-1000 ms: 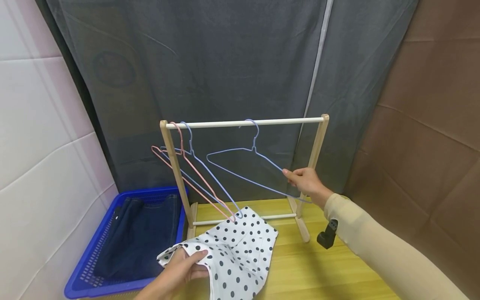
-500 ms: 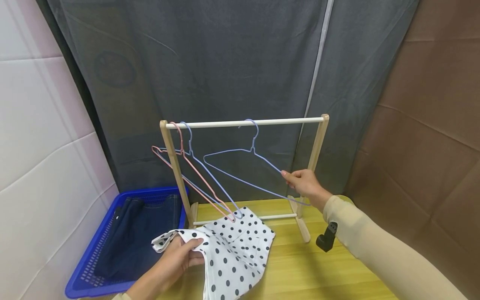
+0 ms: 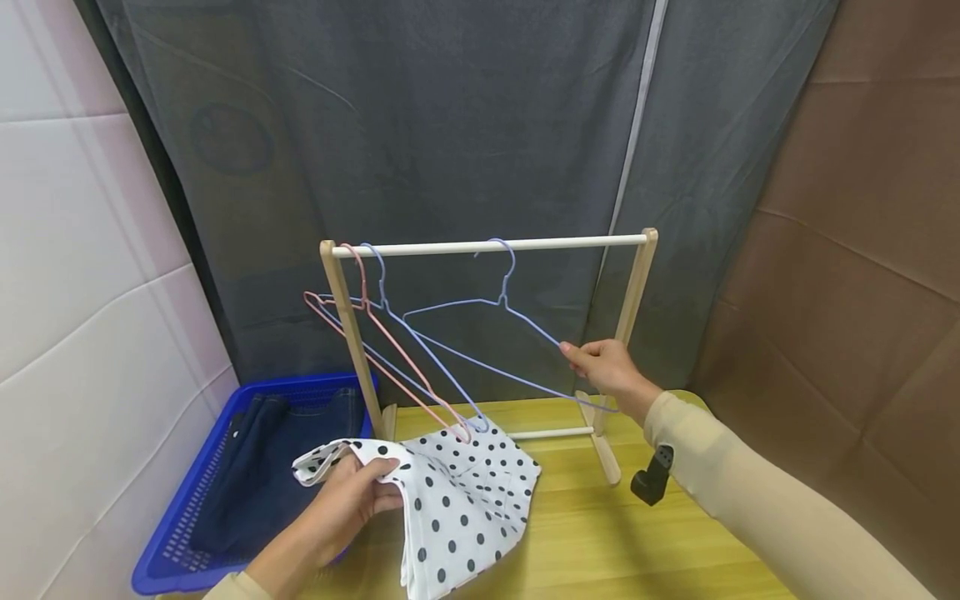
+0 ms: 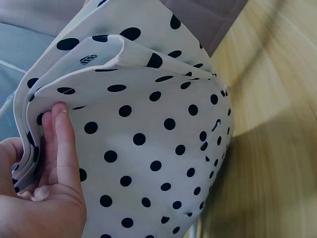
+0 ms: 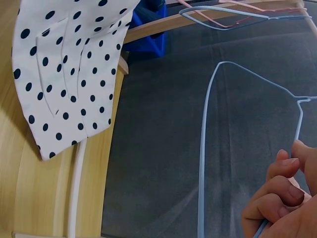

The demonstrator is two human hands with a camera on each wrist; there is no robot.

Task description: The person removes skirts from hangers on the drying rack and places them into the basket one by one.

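A white cloth garment with black polka dots (image 3: 468,504) hangs in folds from my left hand (image 3: 348,504), which pinches it between thumb and fingers near one edge. In the left wrist view the folded layers (image 4: 143,124) lie between the thumb and the straight fingers. My right hand (image 3: 611,371) pinches the right shoulder of a blue wire hanger (image 3: 480,358), whose hook stays on the rack's white rail (image 3: 570,242). Right of the garment, the right wrist view shows this hanger (image 5: 203,148) bare, with the fingers curled at its arm.
At the rack's left end hang a pink hanger (image 3: 397,350) and another blue hanger (image 3: 431,362), their lower corners overlapping the garment in view. A blue basket (image 3: 161,533) holding dark jeans (image 3: 262,475) stands on the left. Beneath is a yellow wooden table (image 3: 600,542).
My left hand has moved slightly left and up with the garment. The blue hanger in my right hand has turned a little, its left end swinging left.
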